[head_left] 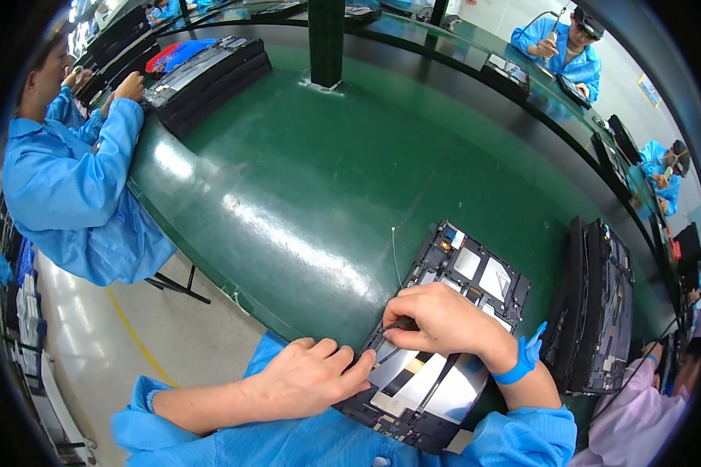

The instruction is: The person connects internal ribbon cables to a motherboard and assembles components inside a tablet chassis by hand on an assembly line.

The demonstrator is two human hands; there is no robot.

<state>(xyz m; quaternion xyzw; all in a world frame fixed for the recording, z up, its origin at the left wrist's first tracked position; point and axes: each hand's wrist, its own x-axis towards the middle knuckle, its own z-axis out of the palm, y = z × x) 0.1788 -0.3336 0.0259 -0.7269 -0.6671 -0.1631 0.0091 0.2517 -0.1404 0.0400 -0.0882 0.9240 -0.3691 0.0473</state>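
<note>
Near the tabletop's (327, 179) near edge, steady the opened device (453, 387) with the curled left hand (308, 377), right hand (444, 319) working lightly; whether either's fingertips clamp anything, I cannot tell.

The curled fingers of the right hand (444, 315) hide whatever its fingertips meet on the opened flat device (444, 389); the left hand (308, 381) covers part of the device's left edge; the lower end of a thin wire (395, 253) is lost at the right hand; the device's smallest parts are too small to tell; a pink sleeve (631, 424) runs off the lower edge.
</note>
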